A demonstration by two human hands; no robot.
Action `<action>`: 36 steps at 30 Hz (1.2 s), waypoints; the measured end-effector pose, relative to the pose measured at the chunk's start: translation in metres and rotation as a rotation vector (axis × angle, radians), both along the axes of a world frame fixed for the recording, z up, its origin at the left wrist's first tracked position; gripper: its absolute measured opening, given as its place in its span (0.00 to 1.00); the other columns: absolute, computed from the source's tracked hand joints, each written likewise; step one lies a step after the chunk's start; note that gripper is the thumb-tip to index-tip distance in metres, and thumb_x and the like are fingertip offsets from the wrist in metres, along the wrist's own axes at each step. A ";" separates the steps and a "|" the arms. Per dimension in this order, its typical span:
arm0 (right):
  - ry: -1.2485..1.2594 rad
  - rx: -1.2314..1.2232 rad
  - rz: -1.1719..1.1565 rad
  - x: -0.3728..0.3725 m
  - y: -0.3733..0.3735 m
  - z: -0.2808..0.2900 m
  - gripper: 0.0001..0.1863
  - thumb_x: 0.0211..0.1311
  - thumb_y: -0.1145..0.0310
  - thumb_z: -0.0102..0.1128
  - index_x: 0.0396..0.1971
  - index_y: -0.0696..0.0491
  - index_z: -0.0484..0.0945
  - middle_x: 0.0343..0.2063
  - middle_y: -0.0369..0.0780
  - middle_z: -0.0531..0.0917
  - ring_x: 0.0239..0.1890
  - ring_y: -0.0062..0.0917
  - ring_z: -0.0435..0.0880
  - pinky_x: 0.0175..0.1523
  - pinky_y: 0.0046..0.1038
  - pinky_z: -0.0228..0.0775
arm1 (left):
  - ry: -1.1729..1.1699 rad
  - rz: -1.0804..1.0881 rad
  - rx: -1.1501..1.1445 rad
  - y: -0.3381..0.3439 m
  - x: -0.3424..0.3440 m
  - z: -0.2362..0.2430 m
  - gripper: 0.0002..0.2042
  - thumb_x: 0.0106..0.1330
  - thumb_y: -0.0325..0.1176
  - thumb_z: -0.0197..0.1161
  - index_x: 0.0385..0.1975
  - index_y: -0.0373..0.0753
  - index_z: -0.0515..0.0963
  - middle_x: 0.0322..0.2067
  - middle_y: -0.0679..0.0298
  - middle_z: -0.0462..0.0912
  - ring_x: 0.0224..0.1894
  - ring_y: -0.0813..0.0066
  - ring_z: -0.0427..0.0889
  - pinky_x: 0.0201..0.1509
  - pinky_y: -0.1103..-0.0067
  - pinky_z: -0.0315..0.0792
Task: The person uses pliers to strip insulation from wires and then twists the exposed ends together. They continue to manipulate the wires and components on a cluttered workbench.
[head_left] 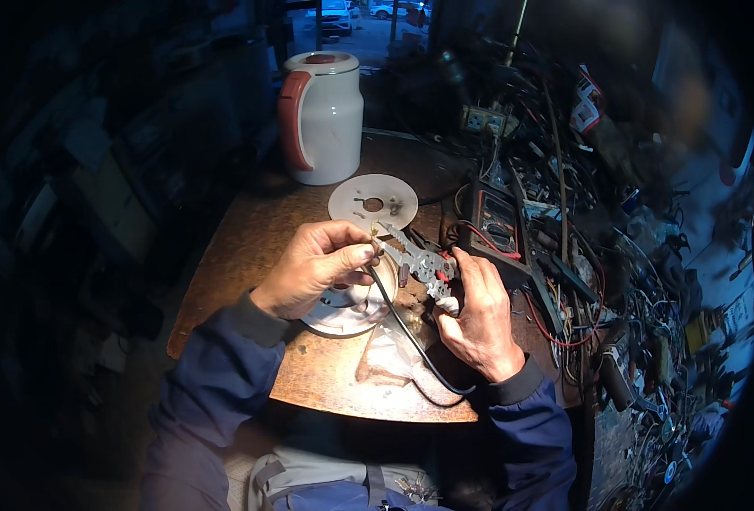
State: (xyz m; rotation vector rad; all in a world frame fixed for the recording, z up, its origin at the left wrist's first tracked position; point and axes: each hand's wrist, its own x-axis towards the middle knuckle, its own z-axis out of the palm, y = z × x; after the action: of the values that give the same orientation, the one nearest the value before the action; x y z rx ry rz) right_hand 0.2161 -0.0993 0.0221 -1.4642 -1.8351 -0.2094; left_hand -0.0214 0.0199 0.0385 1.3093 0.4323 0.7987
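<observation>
My left hand (309, 262) is closed in a pinch on the end of a black cable (404, 325), where thin yellowish wire shows at the fingertips. From there the cable runs down over the table and curves towards my right wrist. My right hand (483, 322) is wrapped round the handles of a metal wire stripper (425, 266). The tool's jaws point up and left, close to the pinched wire end; I cannot tell whether they touch it. Below my left hand lies a white round base (340, 320), partly covered. A white disc (401, 201) with a centre hole lies just beyond.
A white jug (339, 123) with a red handle stands at the back of the wooden table (309, 375). To the right sits a multimeter (498, 220) with red and black leads. Tangled cables and parts (581, 281) heap up along the right side. A clear plastic bag (388, 351) lies near the front.
</observation>
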 end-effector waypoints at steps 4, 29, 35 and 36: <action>0.120 0.032 -0.014 0.000 0.002 -0.003 0.40 0.36 0.78 0.64 0.59 0.68 0.70 0.48 0.55 0.78 0.51 0.49 0.78 0.59 0.40 0.72 | 0.083 -0.018 0.007 -0.009 0.004 0.006 0.07 0.73 0.29 0.63 0.44 0.33 0.81 0.36 0.65 0.85 0.35 0.83 0.84 0.41 0.84 0.81; 0.104 -0.005 0.093 -0.011 0.000 0.001 0.38 0.38 0.77 0.64 0.57 0.67 0.72 0.49 0.56 0.79 0.52 0.51 0.79 0.60 0.41 0.73 | 0.017 -0.261 0.110 -0.021 0.019 -0.017 0.14 0.72 0.20 0.60 0.56 0.35 0.79 0.49 0.64 0.85 0.51 0.79 0.81 0.57 0.81 0.77; 0.055 0.028 0.116 -0.013 -0.001 0.001 0.38 0.38 0.76 0.66 0.58 0.67 0.71 0.48 0.56 0.78 0.52 0.50 0.79 0.60 0.42 0.72 | 0.121 -0.186 0.047 -0.027 0.016 -0.015 0.11 0.72 0.23 0.62 0.52 0.34 0.81 0.45 0.67 0.85 0.45 0.81 0.81 0.49 0.84 0.78; 0.054 0.028 0.127 -0.014 0.000 0.000 0.38 0.39 0.75 0.66 0.57 0.67 0.71 0.48 0.56 0.78 0.51 0.50 0.78 0.59 0.42 0.72 | 0.110 -0.192 0.050 -0.026 0.014 -0.017 0.11 0.72 0.23 0.62 0.52 0.34 0.81 0.44 0.67 0.85 0.45 0.81 0.81 0.49 0.83 0.78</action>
State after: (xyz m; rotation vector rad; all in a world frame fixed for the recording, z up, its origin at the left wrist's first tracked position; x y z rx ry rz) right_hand 0.2024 -0.0994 0.0222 -1.3169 -1.8665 -0.1314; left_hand -0.0070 -0.0064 0.0217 1.4229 0.3690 0.5821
